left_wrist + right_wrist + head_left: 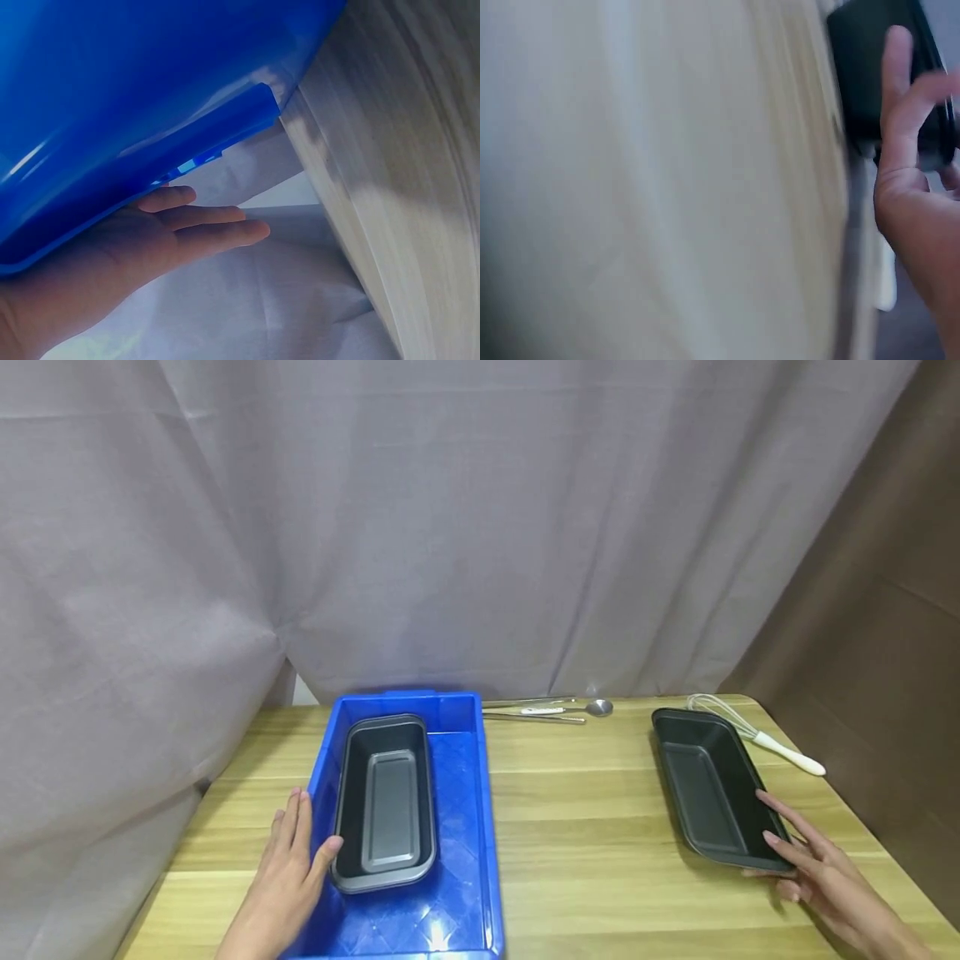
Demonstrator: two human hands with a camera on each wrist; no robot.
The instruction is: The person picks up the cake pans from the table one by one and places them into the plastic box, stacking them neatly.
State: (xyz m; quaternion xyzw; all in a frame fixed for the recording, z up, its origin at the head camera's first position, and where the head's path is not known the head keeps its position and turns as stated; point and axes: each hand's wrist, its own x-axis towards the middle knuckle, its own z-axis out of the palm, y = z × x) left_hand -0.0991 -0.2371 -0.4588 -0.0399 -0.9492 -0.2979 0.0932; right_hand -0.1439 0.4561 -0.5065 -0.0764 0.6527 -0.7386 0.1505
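Note:
My left hand lies along the left side of a blue plastic bin, fingers straight against the outer wall and thumb over the rim. In the left wrist view those fingers stretch out under the bin's rim. Inside the bin, on its left half, a dark grey loaf pan lies lengthwise, its edge close to my thumb. At the right, my right hand holds another dark loaf pan by its near right corner, some fingers over the rim and others below. This pan is tilted.
A white-handled whisk lies behind the right pan, partly covered by it. Between bin and pan, at the table's back edge, are a spoon and thin metal utensils. A grey curtain hangs behind the wooden table.

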